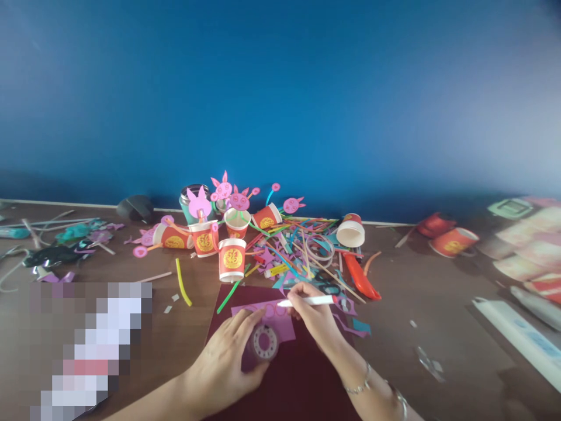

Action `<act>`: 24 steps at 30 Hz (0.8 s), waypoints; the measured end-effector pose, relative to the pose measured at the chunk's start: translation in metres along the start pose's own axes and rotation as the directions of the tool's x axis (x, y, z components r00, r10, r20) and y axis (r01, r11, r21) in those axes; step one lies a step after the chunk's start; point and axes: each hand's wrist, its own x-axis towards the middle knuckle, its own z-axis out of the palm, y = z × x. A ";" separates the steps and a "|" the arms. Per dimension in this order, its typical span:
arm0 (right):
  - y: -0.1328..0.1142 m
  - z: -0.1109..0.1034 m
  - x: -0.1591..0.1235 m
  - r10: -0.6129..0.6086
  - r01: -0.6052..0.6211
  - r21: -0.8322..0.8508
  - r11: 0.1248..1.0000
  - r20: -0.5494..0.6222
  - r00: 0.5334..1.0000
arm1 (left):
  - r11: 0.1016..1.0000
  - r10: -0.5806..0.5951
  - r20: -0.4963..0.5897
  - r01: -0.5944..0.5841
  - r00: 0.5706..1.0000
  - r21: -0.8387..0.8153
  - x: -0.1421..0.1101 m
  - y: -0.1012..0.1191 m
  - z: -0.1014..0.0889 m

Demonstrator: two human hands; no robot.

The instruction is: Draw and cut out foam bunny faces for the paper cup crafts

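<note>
My right hand (309, 310) is closed around a white marker (318, 300) with a red end, its other end near drawn circles. Beneath it lies a sheet of pink-purple paper (287, 331) with several round outlines along its top. My left hand (228, 354) grips a roll of tape (275, 342) with a pale ring and round hole, over the paper's lower left. Both hands are above a dark red mat (302, 380). Just beyond stands a red paper cup (231, 260) with a gold emblem. A green strip (228, 297) crosses the mat's upper left.
More red cups, one cup (204, 240) bearing a pink rabbit-head cutout (199, 204), stand behind. A pile of coloured strips and scraps (307, 251) spreads to their right. A red pouch-like item (362, 278) lies beside it. A long white box (521, 339) is far right.
</note>
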 end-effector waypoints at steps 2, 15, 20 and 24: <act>-0.002 0.001 -0.002 0.004 -0.003 -0.026 1.000 0.019 1.000 | 0.999 0.007 0.034 -0.005 0.999 -0.046 0.001 0.006 -0.005; -0.006 0.005 -0.008 0.025 -0.006 -0.170 0.985 0.110 0.994 | 0.998 0.013 0.116 -0.006 0.993 -0.057 -0.004 0.018 -0.016; -0.003 0.002 -0.004 0.014 -0.014 -0.110 0.994 0.006 1.000 | 1.000 -0.021 0.076 0.023 0.997 -0.017 0.001 0.015 -0.019; -0.001 0.003 -0.001 0.049 -0.050 -0.077 0.996 -0.012 0.999 | 1.000 -0.001 0.074 0.002 0.997 -0.018 0.003 0.011 -0.019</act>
